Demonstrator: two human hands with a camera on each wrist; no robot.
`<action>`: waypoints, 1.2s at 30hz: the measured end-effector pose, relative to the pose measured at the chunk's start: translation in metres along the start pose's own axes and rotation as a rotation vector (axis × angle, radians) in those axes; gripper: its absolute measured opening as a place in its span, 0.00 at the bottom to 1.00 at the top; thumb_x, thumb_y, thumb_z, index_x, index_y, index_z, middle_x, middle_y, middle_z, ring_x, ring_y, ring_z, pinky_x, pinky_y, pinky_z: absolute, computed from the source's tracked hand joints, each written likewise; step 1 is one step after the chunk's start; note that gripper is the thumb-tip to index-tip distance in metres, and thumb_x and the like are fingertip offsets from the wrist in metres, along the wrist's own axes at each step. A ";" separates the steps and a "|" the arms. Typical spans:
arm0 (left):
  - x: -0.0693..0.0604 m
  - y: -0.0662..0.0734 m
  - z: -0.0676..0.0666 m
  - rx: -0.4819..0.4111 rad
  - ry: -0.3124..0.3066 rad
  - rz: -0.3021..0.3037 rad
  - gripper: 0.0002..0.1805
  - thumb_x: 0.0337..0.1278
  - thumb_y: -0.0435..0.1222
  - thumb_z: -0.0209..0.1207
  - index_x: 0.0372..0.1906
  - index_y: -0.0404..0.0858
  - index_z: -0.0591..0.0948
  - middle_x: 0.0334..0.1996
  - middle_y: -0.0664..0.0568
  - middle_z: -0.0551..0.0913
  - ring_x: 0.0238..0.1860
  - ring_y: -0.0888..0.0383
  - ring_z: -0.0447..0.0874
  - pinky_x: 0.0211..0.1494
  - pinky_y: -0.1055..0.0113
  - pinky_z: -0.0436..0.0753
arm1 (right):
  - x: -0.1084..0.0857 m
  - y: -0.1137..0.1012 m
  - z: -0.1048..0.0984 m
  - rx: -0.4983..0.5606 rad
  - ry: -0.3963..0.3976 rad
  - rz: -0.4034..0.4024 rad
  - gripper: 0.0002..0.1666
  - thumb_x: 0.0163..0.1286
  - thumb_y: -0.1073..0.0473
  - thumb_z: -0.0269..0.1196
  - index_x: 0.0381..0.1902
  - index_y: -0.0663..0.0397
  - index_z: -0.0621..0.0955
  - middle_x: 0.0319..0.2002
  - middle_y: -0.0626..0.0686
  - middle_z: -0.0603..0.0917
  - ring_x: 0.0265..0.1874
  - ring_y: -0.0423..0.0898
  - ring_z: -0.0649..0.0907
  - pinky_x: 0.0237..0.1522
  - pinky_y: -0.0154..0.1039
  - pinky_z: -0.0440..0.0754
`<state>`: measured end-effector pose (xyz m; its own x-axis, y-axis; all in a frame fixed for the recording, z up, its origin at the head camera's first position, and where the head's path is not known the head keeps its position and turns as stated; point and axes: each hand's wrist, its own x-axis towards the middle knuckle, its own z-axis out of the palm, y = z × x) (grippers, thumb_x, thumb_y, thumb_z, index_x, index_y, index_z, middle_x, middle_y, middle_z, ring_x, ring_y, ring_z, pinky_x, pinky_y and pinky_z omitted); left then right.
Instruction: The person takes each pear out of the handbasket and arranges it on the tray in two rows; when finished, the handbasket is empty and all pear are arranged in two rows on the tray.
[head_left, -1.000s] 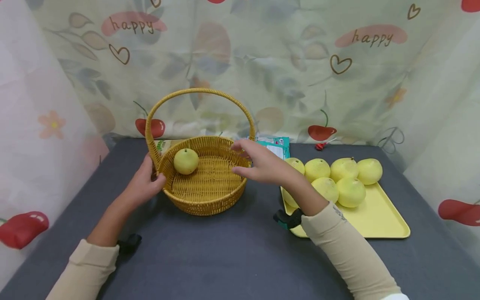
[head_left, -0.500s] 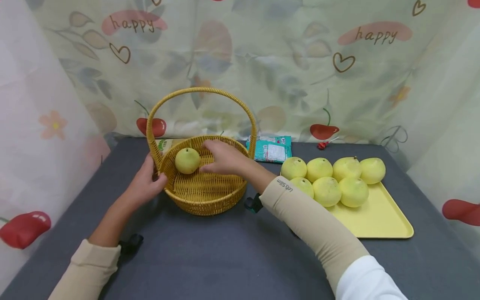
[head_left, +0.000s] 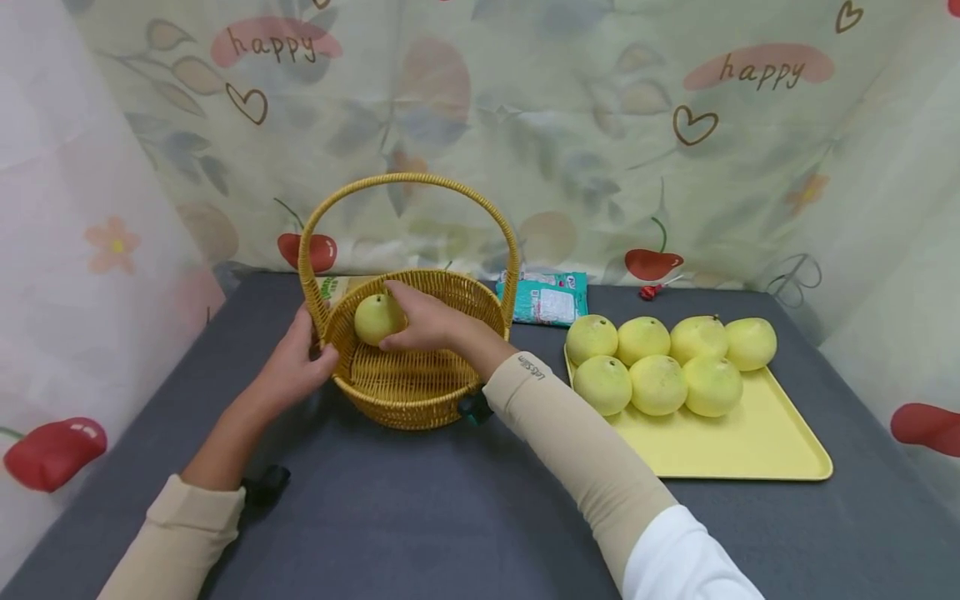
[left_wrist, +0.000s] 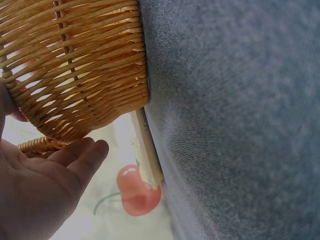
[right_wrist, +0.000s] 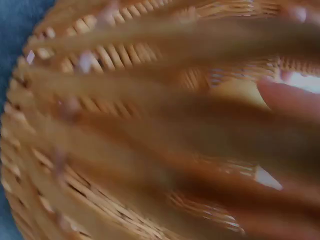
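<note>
A round wicker basket (head_left: 408,412) with a tall arched handle stands left of centre on the table. My left hand (head_left: 295,358) holds its left side by the foot of the handle, thumb in front and fingers behind. In the left wrist view, those fingers (left_wrist: 85,155) reach along the outside of the weave (left_wrist: 80,65). Inside the basket, my right hand (head_left: 423,321) grips a round yellow-green pear (head_left: 373,320) from its right side, with fingers behind and thumb in front. The right wrist view is mostly blurred weave (right_wrist: 100,200), with a sliver of the pear (right_wrist: 240,92) beside a finger (right_wrist: 295,102).
On the right, a yellow tray (head_left: 750,450) carries several more pears (head_left: 657,385) in two rows. Behind the basket lie a teal packet (head_left: 551,298) and a partly hidden beige packet (head_left: 341,287). A red lollipop (head_left: 649,292) lies near the patterned curtain (head_left: 570,150).
My right hand has moved left into the basket, from its right rim to the pear, and now grips it. The left hand keeps its hold on the basket.
</note>
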<state>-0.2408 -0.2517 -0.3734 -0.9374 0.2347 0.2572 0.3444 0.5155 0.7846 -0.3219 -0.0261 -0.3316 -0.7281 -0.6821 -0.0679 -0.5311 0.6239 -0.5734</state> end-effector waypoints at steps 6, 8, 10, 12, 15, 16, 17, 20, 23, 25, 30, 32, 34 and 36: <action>0.001 0.002 0.000 0.002 -0.004 -0.008 0.45 0.62 0.24 0.47 0.78 0.32 0.37 0.75 0.31 0.50 0.67 0.37 0.63 0.58 0.42 0.71 | 0.006 0.007 0.006 0.001 0.001 -0.018 0.55 0.67 0.52 0.69 0.80 0.56 0.50 0.77 0.55 0.57 0.73 0.49 0.61 0.69 0.41 0.60; 0.001 0.002 0.000 0.006 -0.005 -0.006 0.45 0.62 0.23 0.47 0.78 0.32 0.37 0.75 0.31 0.50 0.66 0.37 0.64 0.56 0.43 0.72 | 0.006 0.009 0.008 0.024 0.016 -0.023 0.53 0.67 0.53 0.69 0.79 0.55 0.53 0.75 0.56 0.60 0.71 0.49 0.64 0.68 0.41 0.63; 0.001 0.002 0.000 0.011 -0.005 -0.005 0.44 0.62 0.23 0.47 0.78 0.31 0.38 0.74 0.31 0.51 0.64 0.37 0.66 0.54 0.45 0.73 | 0.005 0.010 0.011 0.057 0.043 -0.027 0.48 0.66 0.54 0.70 0.77 0.55 0.57 0.72 0.56 0.65 0.68 0.49 0.69 0.64 0.41 0.67; 0.001 0.001 0.000 0.014 -0.005 -0.008 0.44 0.62 0.23 0.47 0.78 0.31 0.38 0.74 0.30 0.51 0.64 0.37 0.66 0.54 0.46 0.73 | 0.006 0.011 0.014 0.076 0.078 -0.037 0.43 0.66 0.55 0.70 0.73 0.54 0.61 0.67 0.56 0.70 0.63 0.49 0.73 0.60 0.41 0.70; 0.002 0.000 0.001 0.016 -0.004 -0.013 0.44 0.62 0.23 0.47 0.78 0.31 0.38 0.74 0.30 0.51 0.64 0.37 0.66 0.54 0.46 0.73 | 0.008 0.010 0.018 0.071 0.129 -0.066 0.39 0.66 0.54 0.70 0.69 0.56 0.66 0.62 0.56 0.73 0.58 0.48 0.75 0.56 0.40 0.72; 0.002 0.001 0.001 0.016 -0.003 -0.011 0.44 0.62 0.23 0.47 0.78 0.31 0.38 0.74 0.30 0.51 0.64 0.37 0.66 0.55 0.45 0.73 | 0.008 0.010 0.019 0.052 0.143 -0.069 0.39 0.66 0.53 0.70 0.69 0.56 0.67 0.61 0.56 0.73 0.56 0.48 0.75 0.55 0.39 0.72; 0.002 0.001 0.001 0.014 -0.004 -0.009 0.44 0.62 0.23 0.47 0.78 0.31 0.38 0.74 0.30 0.51 0.64 0.37 0.66 0.55 0.45 0.73 | 0.009 0.010 0.020 0.032 0.155 -0.071 0.39 0.66 0.52 0.70 0.70 0.56 0.67 0.60 0.55 0.73 0.55 0.47 0.75 0.54 0.39 0.72; 0.003 0.003 0.002 0.008 -0.004 -0.004 0.44 0.63 0.24 0.47 0.78 0.32 0.38 0.74 0.30 0.52 0.65 0.37 0.66 0.55 0.44 0.73 | 0.010 0.010 0.020 -0.012 0.168 -0.069 0.41 0.65 0.50 0.70 0.71 0.54 0.69 0.60 0.55 0.71 0.55 0.46 0.73 0.54 0.38 0.72; 0.002 0.004 0.002 0.001 -0.004 0.001 0.44 0.63 0.25 0.47 0.78 0.32 0.38 0.75 0.31 0.51 0.65 0.37 0.65 0.56 0.44 0.73 | 0.008 0.011 0.020 0.008 0.123 -0.077 0.40 0.66 0.51 0.69 0.72 0.52 0.67 0.60 0.55 0.71 0.55 0.47 0.73 0.53 0.40 0.72; 0.002 0.003 0.002 -0.002 -0.006 0.002 0.44 0.63 0.26 0.47 0.78 0.32 0.38 0.75 0.31 0.51 0.66 0.38 0.65 0.56 0.44 0.73 | 0.006 0.010 0.021 0.040 0.088 -0.092 0.39 0.68 0.53 0.68 0.73 0.50 0.67 0.62 0.55 0.70 0.57 0.47 0.72 0.54 0.41 0.72; 0.001 0.001 0.002 -0.001 -0.005 0.001 0.44 0.63 0.26 0.48 0.78 0.32 0.38 0.74 0.32 0.52 0.65 0.39 0.66 0.56 0.44 0.73 | 0.001 0.006 0.024 0.065 0.073 -0.119 0.34 0.70 0.55 0.66 0.71 0.45 0.69 0.62 0.53 0.70 0.58 0.47 0.70 0.53 0.42 0.71; 0.000 0.001 0.001 0.002 -0.001 -0.003 0.44 0.63 0.25 0.48 0.78 0.32 0.38 0.74 0.31 0.52 0.65 0.38 0.66 0.56 0.44 0.73 | 0.000 0.005 0.026 0.068 0.080 -0.119 0.32 0.71 0.54 0.65 0.71 0.43 0.70 0.61 0.53 0.70 0.56 0.47 0.71 0.52 0.42 0.71; 0.000 0.002 0.000 0.000 -0.003 -0.003 0.45 0.63 0.25 0.48 0.79 0.33 0.37 0.74 0.31 0.52 0.65 0.37 0.66 0.56 0.44 0.74 | -0.001 0.003 0.027 0.069 0.083 -0.115 0.32 0.71 0.54 0.64 0.71 0.43 0.70 0.60 0.54 0.69 0.54 0.47 0.71 0.51 0.43 0.71; 0.000 0.002 0.000 0.006 -0.002 0.003 0.45 0.63 0.25 0.48 0.78 0.32 0.37 0.74 0.30 0.52 0.65 0.36 0.66 0.56 0.44 0.74 | -0.001 0.002 0.027 0.068 0.088 -0.111 0.32 0.72 0.54 0.63 0.72 0.42 0.70 0.59 0.54 0.69 0.54 0.47 0.71 0.52 0.43 0.71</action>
<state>-0.2402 -0.2509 -0.3713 -0.9362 0.2383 0.2583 0.3476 0.5197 0.7804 -0.3104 -0.0342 -0.3553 -0.7033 -0.7075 0.0697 -0.5822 0.5169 -0.6276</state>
